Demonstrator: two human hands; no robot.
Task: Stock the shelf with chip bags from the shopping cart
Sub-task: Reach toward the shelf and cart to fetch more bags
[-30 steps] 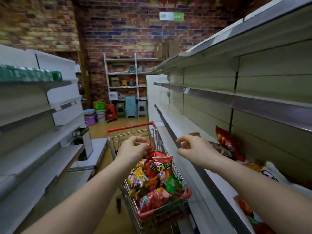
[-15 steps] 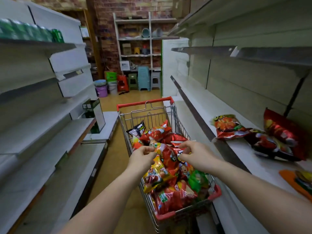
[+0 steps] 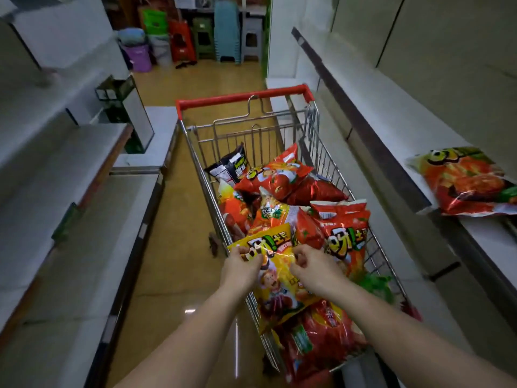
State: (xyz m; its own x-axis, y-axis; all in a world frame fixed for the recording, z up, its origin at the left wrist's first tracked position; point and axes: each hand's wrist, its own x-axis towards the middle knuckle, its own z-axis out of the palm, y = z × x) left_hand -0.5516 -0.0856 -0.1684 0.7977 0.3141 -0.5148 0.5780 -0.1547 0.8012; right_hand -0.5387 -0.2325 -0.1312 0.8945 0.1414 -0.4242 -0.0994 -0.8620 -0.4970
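Observation:
A wire shopping cart (image 3: 314,141) with a red handle stands in the aisle, piled with several red, orange and black chip bags. On top at the near end lies a yellow chip bag (image 3: 279,278). My left hand (image 3: 242,266) pinches its upper left part. My right hand (image 3: 313,266) pinches its upper right part. Both hands are over the cart's near half. One red and orange chip bag (image 3: 464,182) lies flat on the white shelf (image 3: 372,107) to the right.
White shelves (image 3: 64,169) line the left side of the aisle, with a dark box (image 3: 123,107) standing at their far end. Stacked plastic stools (image 3: 226,29) and buckets (image 3: 138,56) stand at the aisle's far end. Tan floor runs left of the cart.
My view has tilted down from the shelves to the cart. Both hands dropped from above the cart into the pile and took hold of the yellow bag.

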